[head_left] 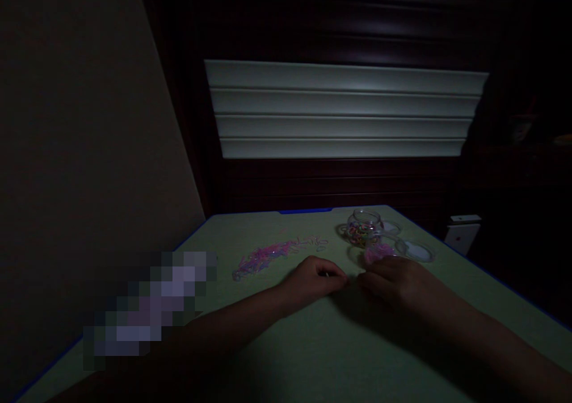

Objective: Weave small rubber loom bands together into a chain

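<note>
My left hand [310, 282] is closed in a pinch low over the table, thumb against forefinger. Whatever sits between those fingertips is too small and dark to name. Just to its right is my right hand [397, 281], fingers curled together and mostly hidden, a small gap from the left fingertips. A loose pile of pink and purple small bands [263, 257] lies beyond my left hand. Behind my right hand stands a clear jar of pink bands [379, 252], partly covered. Farther back is another clear round jar [365, 227] with many-coloured bands.
Two round lids [417, 250] lie right of the jars. The pale green table [313, 349] has a blue edge. A wall rises at the left, with a slatted panel [344, 111] behind. A blurred patch [152, 307] hides something on the left. A white box [463, 236] stands beyond the right edge.
</note>
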